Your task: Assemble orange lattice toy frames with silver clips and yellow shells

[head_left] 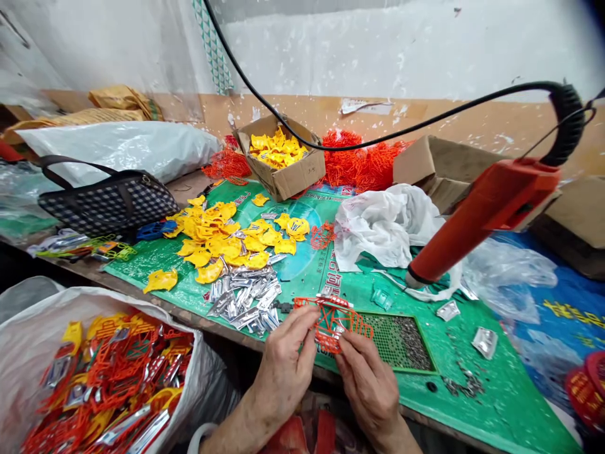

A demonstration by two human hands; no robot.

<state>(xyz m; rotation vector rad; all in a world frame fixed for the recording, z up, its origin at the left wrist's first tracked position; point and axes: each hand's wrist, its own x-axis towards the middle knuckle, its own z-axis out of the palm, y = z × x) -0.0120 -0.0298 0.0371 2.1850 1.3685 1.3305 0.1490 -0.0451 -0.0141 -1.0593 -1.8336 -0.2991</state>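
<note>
Between both hands, just over the table's front edge, is an orange plastic lattice frame (326, 318) with shiny silver pieces on it. My left hand (290, 347) pinches its left end between thumb and fingers. My right hand (366, 375) grips the lower right part, its fingertips close to a silver piece. Left of the hands lies a heap of silver metallic parts (248, 293). Behind that heap spreads a pile of yellow plastic parts (217, 233). Right of the frame sits a green perforated tray (378, 340) with many small screws (409, 340) at one end.
A red electric screwdriver (466, 221) hangs on a black cable at the right. At lower left, a white sack (198, 353) holds orange, yellow and silver assemblies. A cardboard box (293, 180) with yellow parts, orange lattice parts (354, 161), a white bag (385, 221) and a checked handbag (108, 198) stand behind.
</note>
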